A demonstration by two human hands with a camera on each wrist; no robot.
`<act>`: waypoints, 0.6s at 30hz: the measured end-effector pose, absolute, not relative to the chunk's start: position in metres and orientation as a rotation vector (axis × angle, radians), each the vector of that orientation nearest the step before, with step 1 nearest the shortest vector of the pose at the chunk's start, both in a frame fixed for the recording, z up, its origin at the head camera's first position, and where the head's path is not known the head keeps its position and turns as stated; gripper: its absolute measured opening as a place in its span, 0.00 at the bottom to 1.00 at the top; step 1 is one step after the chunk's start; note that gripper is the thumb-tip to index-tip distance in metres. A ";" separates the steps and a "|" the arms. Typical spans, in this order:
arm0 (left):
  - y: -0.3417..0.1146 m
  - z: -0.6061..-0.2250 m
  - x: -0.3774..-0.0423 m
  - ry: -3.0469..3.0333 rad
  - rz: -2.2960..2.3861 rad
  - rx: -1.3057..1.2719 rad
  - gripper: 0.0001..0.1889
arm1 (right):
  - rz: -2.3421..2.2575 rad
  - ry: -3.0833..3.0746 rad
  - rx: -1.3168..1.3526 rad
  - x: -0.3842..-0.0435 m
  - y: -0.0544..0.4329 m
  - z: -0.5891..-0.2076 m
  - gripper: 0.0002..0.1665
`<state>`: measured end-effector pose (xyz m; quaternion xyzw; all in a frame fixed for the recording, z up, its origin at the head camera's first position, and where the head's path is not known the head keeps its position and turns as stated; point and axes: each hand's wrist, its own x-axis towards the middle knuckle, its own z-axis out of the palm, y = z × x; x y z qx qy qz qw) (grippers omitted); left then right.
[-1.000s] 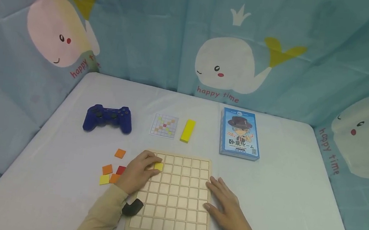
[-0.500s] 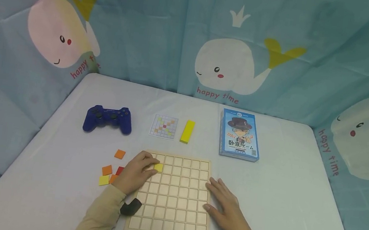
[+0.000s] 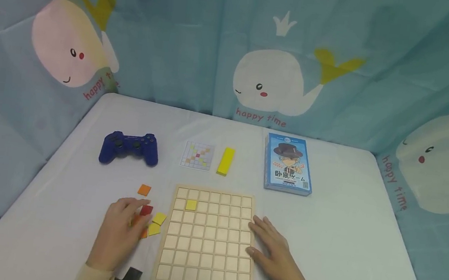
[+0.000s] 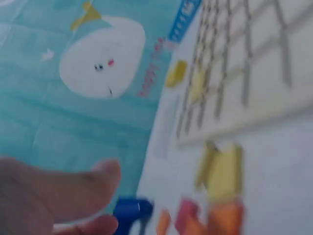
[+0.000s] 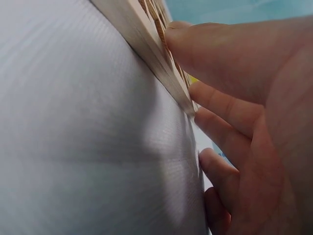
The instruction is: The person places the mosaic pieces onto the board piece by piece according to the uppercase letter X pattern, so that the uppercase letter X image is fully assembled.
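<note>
on the white table point(image 3: 345, 246), left of the board point(image 3: 209, 233): a red tile point(image 3: 146, 210), seen in the gap between thumb and forefinger of the left hand point(image 3: 116, 231). fingers gently bent, thumb spread from them, nothing visibly pinched; cannot tell about contact with any tile, with the left wrist view so blurred. two orange tiles point(image 4: 226, 219) partly behind the same hand in the head view, another orange tile point(image 3: 144, 189) just beyond the fingertips. two yellow tiles point(image 3: 159, 218) to the right of the thumb, between hand and board, just beside the board's left edge. all square, so no long axis to follow. seemingly the relation that counts: red tile ahead and slightly right of the left palm, along the reach of the fingers, with the board farther right. on the board, a yellow tile point(image 3: 191, 205) in the second column from the left, second row from the far side. at the right edge, the right hand point(image 3: 275, 256), fingers extended, thumb spread apart and touching the rim; well away from the red tile, with the left much nearer.
</note>
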<state>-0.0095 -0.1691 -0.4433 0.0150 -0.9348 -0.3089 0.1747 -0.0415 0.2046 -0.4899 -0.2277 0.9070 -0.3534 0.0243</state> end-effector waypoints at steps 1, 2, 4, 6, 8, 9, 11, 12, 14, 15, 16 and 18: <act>-0.174 -0.444 -0.002 -2.663 -0.856 0.145 0.19 | -1.096 2.806 -0.701 -0.041 0.204 -0.490 0.34; -0.177 -0.446 0.005 -2.692 -0.845 0.257 0.20 | -1.094 2.810 -0.700 -0.041 0.204 -0.490 0.34; -0.182 -0.451 0.015 -2.760 -0.847 0.471 0.24 | -1.089 2.821 -0.698 -0.040 0.204 -0.491 0.34; -0.184 -0.457 0.022 -2.836 -0.838 0.652 0.27 | -1.084 2.825 -0.698 -0.040 0.204 -0.491 0.34; -0.184 -0.463 0.025 -2.876 -0.835 0.742 0.29 | -1.073 2.825 -0.697 -0.039 0.204 -0.490 0.34; -0.184 -0.465 0.026 -2.883 -0.829 0.760 0.29 | -1.070 2.824 -0.698 -0.039 0.204 -0.490 0.34; -0.182 -0.469 0.026 -2.870 -0.821 0.756 0.28 | -1.068 2.821 -0.703 -0.040 0.203 -0.489 0.34; -0.181 -0.469 0.026 -2.859 -0.815 0.741 0.27 | -1.068 2.821 -0.703 -0.040 0.203 -0.489 0.34; -0.179 -0.470 0.025 -2.834 -0.811 0.708 0.24 | -1.069 2.824 -0.705 -0.040 0.203 -0.488 0.34; -0.178 -0.471 0.025 -2.824 -0.808 0.694 0.23 | -1.069 2.825 -0.707 -0.040 0.202 -0.488 0.34; -0.177 -0.471 0.024 -2.815 -0.804 0.679 0.21 | -1.070 2.826 -0.709 -0.040 0.202 -0.487 0.34; -0.178 -0.471 0.024 -2.806 -0.802 0.656 0.19 | -1.073 2.825 -0.711 -0.040 0.202 -0.487 0.34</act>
